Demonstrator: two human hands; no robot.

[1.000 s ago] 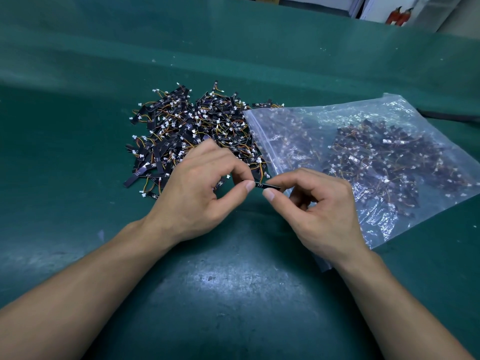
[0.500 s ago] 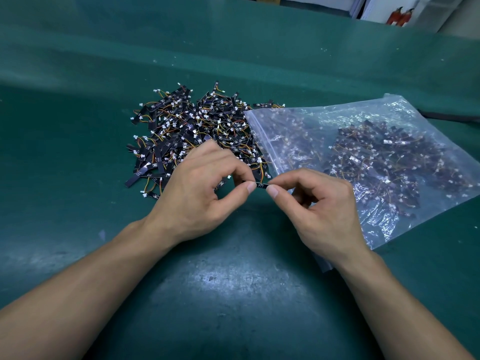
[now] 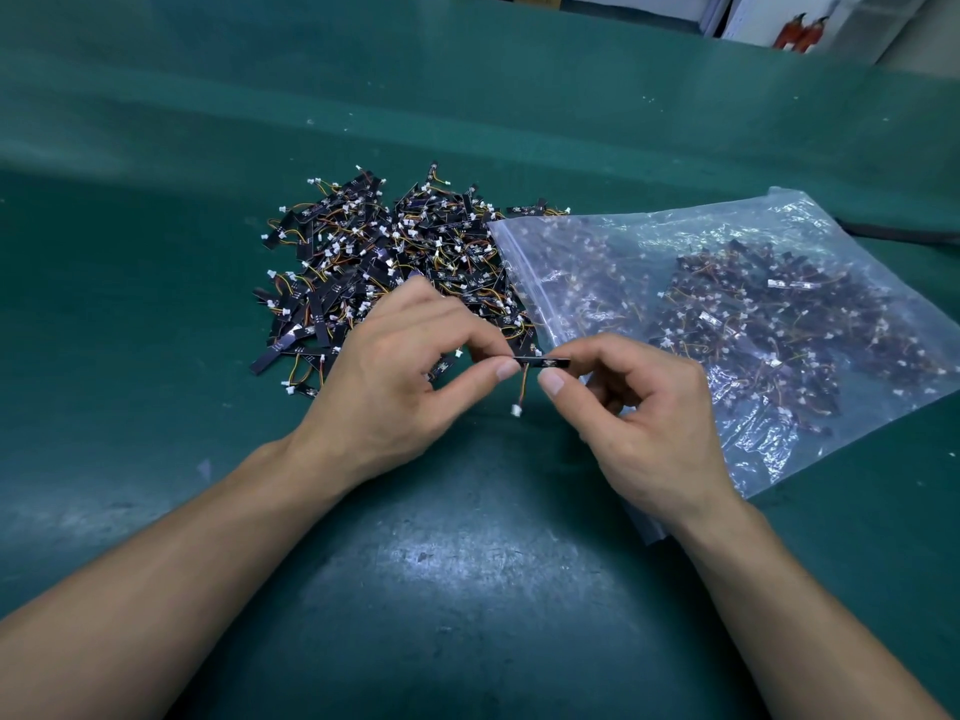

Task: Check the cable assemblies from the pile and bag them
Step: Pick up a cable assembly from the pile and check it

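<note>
Our left hand (image 3: 395, 376) and right hand (image 3: 639, 413) pinch one cable assembly (image 3: 540, 362) by its ends, its length pointing at the bag (image 3: 779, 283), nearer the right hand.

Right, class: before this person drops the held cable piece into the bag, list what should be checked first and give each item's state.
1. Both the left hand and right hand pinch the black strip: ok.
2. The wire and white plug hang free beneath the strip: ok.
3. The strip is free of faults: cannot tell, too small.
4. The bag lies by the right hand: ok.
5. Mouth of the bag open: cannot tell.
</note>
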